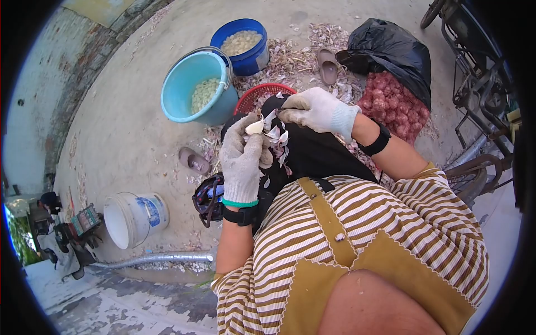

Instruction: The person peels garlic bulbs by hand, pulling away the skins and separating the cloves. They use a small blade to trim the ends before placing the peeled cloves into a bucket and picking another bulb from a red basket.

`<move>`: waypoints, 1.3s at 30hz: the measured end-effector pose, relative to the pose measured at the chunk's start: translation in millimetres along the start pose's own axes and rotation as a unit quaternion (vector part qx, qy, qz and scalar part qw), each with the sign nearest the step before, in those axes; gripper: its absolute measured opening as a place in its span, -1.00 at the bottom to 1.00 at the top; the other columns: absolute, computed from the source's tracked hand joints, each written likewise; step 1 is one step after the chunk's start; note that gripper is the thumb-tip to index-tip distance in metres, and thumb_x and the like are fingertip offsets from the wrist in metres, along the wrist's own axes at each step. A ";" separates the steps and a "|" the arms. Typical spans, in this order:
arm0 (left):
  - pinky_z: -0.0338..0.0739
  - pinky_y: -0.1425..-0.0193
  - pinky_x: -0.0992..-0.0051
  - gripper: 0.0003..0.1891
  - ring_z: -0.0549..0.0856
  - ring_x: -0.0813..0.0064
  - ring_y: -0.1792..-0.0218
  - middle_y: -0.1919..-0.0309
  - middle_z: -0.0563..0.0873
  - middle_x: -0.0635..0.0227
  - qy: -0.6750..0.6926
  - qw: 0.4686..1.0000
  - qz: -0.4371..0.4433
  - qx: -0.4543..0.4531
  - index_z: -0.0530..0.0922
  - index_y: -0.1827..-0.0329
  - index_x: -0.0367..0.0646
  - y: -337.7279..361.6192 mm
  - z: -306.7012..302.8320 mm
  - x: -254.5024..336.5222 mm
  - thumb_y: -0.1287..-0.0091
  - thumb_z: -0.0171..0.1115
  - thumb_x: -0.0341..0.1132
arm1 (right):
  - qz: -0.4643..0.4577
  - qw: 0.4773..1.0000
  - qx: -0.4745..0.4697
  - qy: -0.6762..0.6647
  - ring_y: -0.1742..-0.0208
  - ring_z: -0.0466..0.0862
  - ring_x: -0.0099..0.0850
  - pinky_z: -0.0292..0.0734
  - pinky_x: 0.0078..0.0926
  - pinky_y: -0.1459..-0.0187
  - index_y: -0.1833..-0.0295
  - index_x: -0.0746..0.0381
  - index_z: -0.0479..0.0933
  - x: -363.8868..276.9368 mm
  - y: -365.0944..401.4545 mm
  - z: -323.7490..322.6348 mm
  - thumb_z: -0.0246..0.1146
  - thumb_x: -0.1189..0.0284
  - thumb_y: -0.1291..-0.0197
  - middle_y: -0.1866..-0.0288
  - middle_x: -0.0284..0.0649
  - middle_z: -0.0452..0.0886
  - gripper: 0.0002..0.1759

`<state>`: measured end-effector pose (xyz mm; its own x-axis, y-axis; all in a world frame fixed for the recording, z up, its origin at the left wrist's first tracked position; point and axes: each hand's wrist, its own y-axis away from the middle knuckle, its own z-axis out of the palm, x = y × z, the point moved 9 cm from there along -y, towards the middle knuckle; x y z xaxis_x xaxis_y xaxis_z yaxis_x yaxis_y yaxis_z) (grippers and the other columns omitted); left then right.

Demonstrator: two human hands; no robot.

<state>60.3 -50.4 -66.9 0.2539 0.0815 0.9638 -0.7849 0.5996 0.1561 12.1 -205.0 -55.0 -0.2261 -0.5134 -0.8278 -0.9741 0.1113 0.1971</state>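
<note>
Garlic clove (pixel 254 128) looks creamy white and smooth.

bright, diffuse daylight; soft shadows; fisheye bending toward dark, blue-fringed rounded edges.

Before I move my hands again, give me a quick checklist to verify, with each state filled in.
1. Hands gloved: ok; left hand and right hand are both covered.
2. Clove secure: ok; it sits in the left hand's fingers.
3. Right hand's grip: cannot tell; what its fingertips pinch is too small to make out.
4. Light blue bucket upright, with room left: ok; pale cloves lie inside, below the rim.
5. Floor clear: not ok; skins are scattered about and a loose slipper lies near the bucket.
</note>
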 end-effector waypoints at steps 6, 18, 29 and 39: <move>0.47 0.49 0.66 -0.64 0.58 0.64 0.53 0.36 0.62 0.31 0.000 1.000 0.017 0.019 0.40 -0.27 -0.33 -5.4 -7.5 3.0 -0.44 0.08 -0.45 | 0.026 0.990 -0.022 0.136 0.12 0.69 -0.11 0.55 -0.22 0.08 0.06 0.14 0.65 6.4 0.9 1.0 0.16 0.10 -0.29 0.18 -0.04 0.68 -0.63; 0.52 0.29 0.21 -0.70 0.64 0.07 0.32 0.36 0.60 0.16 -0.546 0.771 0.319 -0.074 0.56 -0.03 -0.10 -2.5 36.9 38.4 -0.22 0.28 -0.42 | -0.072 0.919 -0.034 0.386 0.30 0.72 -0.16 0.60 -0.18 0.33 0.19 0.18 0.57 -47.1 15.8 6.8 0.14 0.08 -0.29 0.32 -0.12 0.67 -0.63; 0.57 0.25 0.44 -0.65 0.69 0.35 0.33 0.25 0.69 0.23 -0.359 0.903 0.200 -0.123 0.57 -0.11 -0.20 -6.8 16.5 20.2 -0.23 0.23 -0.54 | -0.107 0.954 -0.026 0.278 0.29 0.70 -0.17 0.56 -0.22 0.26 0.13 0.12 0.62 -24.1 8.6 1.1 0.17 0.12 -0.28 0.34 -0.13 0.67 -0.69; 0.61 0.15 0.59 -0.67 0.67 0.58 0.25 0.13 0.69 0.28 -0.081 0.995 0.031 -0.042 0.53 -0.18 -0.32 0.9 -3.9 11.8 -0.35 0.13 -0.58 | -0.059 0.994 -0.085 0.045 0.19 0.66 -0.26 0.52 -0.33 0.14 0.02 0.24 0.62 -7.0 14.0 -1.2 0.22 0.15 -0.26 0.26 -0.07 0.67 -0.61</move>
<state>64.7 -45.8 -56.2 0.1067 -0.0050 0.9943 -0.7448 0.6621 0.0832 0.1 -200.9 -45.9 -0.1012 -0.5885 -0.8022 -0.9764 -0.0957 0.1934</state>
